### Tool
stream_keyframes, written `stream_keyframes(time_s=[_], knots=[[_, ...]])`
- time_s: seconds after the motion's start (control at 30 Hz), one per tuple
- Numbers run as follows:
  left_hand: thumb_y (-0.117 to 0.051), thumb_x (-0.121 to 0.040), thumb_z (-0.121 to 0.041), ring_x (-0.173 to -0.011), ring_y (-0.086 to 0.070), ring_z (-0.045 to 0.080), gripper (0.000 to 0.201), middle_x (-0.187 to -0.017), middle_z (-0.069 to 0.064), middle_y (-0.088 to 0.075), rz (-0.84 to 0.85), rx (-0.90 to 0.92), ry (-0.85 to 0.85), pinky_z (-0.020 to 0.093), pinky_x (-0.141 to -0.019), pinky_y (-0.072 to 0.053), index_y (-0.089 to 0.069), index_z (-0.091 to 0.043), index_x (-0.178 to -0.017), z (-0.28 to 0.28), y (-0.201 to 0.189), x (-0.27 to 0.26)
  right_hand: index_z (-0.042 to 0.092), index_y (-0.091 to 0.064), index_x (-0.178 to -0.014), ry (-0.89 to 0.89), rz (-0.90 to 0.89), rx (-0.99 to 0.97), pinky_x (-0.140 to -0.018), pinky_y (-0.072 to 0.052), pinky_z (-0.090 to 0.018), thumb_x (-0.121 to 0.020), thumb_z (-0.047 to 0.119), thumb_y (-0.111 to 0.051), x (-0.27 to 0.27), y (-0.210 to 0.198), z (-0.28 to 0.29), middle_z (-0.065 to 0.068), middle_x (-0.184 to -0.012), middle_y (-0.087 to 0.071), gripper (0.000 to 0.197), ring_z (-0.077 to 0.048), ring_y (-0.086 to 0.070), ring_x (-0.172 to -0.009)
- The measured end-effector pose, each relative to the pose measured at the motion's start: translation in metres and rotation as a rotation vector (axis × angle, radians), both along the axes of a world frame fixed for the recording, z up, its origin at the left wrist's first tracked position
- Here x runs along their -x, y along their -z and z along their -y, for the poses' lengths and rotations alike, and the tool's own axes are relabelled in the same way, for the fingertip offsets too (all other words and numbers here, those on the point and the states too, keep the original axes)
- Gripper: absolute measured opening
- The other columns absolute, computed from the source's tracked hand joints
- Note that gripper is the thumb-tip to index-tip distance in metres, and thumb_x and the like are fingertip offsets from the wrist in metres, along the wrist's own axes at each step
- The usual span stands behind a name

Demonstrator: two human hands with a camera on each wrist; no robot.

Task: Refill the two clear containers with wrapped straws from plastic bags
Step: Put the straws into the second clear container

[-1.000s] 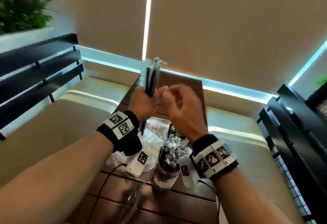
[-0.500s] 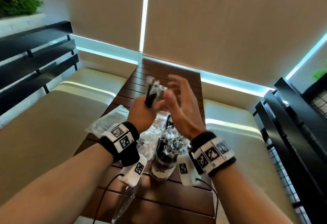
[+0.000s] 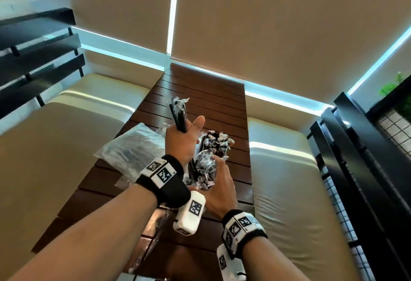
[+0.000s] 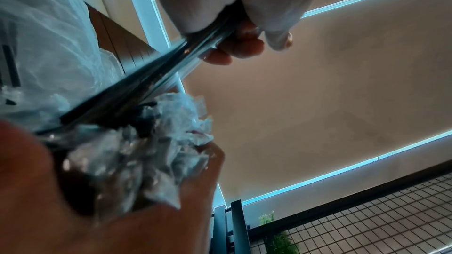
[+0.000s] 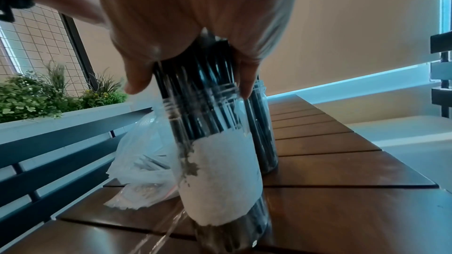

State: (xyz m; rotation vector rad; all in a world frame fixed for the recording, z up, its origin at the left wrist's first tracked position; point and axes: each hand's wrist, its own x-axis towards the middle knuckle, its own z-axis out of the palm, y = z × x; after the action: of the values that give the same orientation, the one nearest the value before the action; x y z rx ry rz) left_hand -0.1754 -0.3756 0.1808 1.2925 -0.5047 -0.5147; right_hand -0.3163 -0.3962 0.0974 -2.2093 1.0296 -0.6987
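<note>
Two containers (image 5: 220,161) beneath right hand (image 5: 195,16)

We see black wrapped straws (image 3: 179,118) in clear crinkled film, above a dark brown slatted table (image 3: 213,94). The near container (image 5: 215,142) is clear with a white label; beside the table lie cream cushions (image 3: 55,138) and black-and-white checkered wrist tags (image 3: 161,173).

L hand (image 3: 181,140) fisted, thumb up — R hand (image 3: 219,188) fingers curled.
</note>
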Motion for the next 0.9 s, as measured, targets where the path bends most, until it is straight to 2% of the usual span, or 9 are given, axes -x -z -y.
stream_keyframes(time_s=[0.13,0.3,0.47,0.53,0.6,0.63,0.7,0.77,0.9], knots=[[-0.074,-0.084,-0.033,-0.052,-0.048,0.02,0.041,-0.045,-0.006,-0.047,-0.043,0.009,0.004,0.031,-0.063,-0.049,-0.044,-0.018,-0.061,0.004,0.014,0.008,0.038,-0.035,-0.131,0.074,0.023,0.005,-0.088,-0.053,-0.034,-0.064,0.04,-0.082,-0.001,0.006,-0.001,0.012,-0.123,-0.052,0.082,-0.008,-0.057,-0.107],[-0.071,-0.084,-0.038,-0.046,-0.051,0.013,0.041,-0.049,-0.001,-0.05,0.005,-0.072,0.034,0.016,-0.05,-0.046,-0.046,-0.012,-0.064,-0.001,0.035,0.009,0.04,-0.034,-0.132,0.065,0.012,-0.009,-0.089,-0.05,-0.028,-0.066,0.035,-0.082,0.003,0.006,0.0,0.013,-0.125,-0.051,0.082,-0.007,-0.056,-0.109],[-0.059,-0.085,-0.059,-0.067,-0.064,0.011,0.043,-0.069,-0.003,-0.065,0.188,-0.332,0.272,0.027,-0.066,-0.049,-0.061,-0.021,-0.064,-0.017,0.074,0.024,0.036,-0.031,-0.133,0.051,-0.011,0.002,-0.085,-0.054,-0.036,-0.067,0.042,-0.077,0.002,0.008,0.0,0.009,-0.123,-0.052,0.08,-0.011,-0.058,-0.106],[-0.056,-0.079,-0.07,-0.088,-0.066,0.015,0.038,-0.093,0.003,-0.067,0.224,-0.34,0.289,0.04,-0.083,-0.053,-0.067,-0.035,-0.074,-0.018,0.084,0.026,0.037,-0.031,-0.134,0.059,-0.01,-0.002,-0.086,-0.054,-0.036,-0.067,0.038,-0.076,0.003,0.009,0.001,0.009,-0.124,-0.052,0.081,-0.012,-0.058,-0.107],[-0.06,-0.078,-0.066,-0.093,-0.062,0.018,0.027,-0.102,0.007,-0.059,0.291,-0.349,0.31,0.045,-0.089,-0.052,-0.064,-0.04,-0.081,-0.02,0.081,0.023,0.039,-0.031,-0.133,0.066,-0.017,-0.01,-0.085,-0.054,-0.037,-0.067,0.038,-0.075,0.004,0.009,0.001,0.011,-0.123,-0.052,0.079,-0.014,-0.059,-0.107],[-0.065,-0.078,-0.06,-0.094,-0.061,0.018,0.028,-0.104,0.006,-0.056,0.336,-0.353,0.319,0.044,-0.09,-0.052,-0.062,-0.035,-0.089,-0.02,0.077,0.02,0.04,-0.031,-0.132,0.069,-0.019,-0.013,-0.084,-0.054,-0.037,-0.068,0.041,-0.074,0.004,0.009,0.0,0.012,-0.123,-0.052,0.078,-0.014,-0.06,-0.106],[-0.073,-0.076,-0.054,-0.102,-0.057,0.012,0.056,-0.115,-0.001,-0.054,0.47,-0.319,0.316,0.034,-0.093,-0.05,-0.051,-0.026,-0.119,-0.022,0.062,0.014,0.041,-0.033,-0.131,0.071,-0.01,-0.013,-0.084,-0.054,-0.036,-0.067,0.047,-0.076,0.004,0.009,0.0,0.015,-0.122,-0.051,0.077,-0.013,-0.061,-0.106],[-0.078,-0.073,-0.051,-0.111,-0.053,0.006,0.075,-0.128,-0.006,-0.05,0.664,-0.192,0.293,0.023,-0.093,-0.046,-0.04,-0.025,-0.132,-0.02,0.044,0.005,0.04,-0.034,-0.128,0.073,-0.011,-0.007,-0.083,-0.054,-0.035,-0.068,0.046,-0.079,0.004,0.01,0.0,0.016,-0.119,-0.052,0.075,-0.011,-0.061,-0.105],[-0.068,-0.088,-0.033,-0.119,-0.055,0.013,0.069,-0.143,-0.001,-0.045,1.115,-0.13,0.378,0.031,-0.093,-0.052,-0.032,-0.023,-0.146,-0.009,0.025,0.004,0.039,-0.033,-0.127,0.076,-0.037,-0.023,-0.082,-0.054,-0.038,-0.069,0.04,-0.08,0.004,0.01,0.001,0.014,-0.121,-0.053,0.075,-0.016,-0.062,-0.105]])
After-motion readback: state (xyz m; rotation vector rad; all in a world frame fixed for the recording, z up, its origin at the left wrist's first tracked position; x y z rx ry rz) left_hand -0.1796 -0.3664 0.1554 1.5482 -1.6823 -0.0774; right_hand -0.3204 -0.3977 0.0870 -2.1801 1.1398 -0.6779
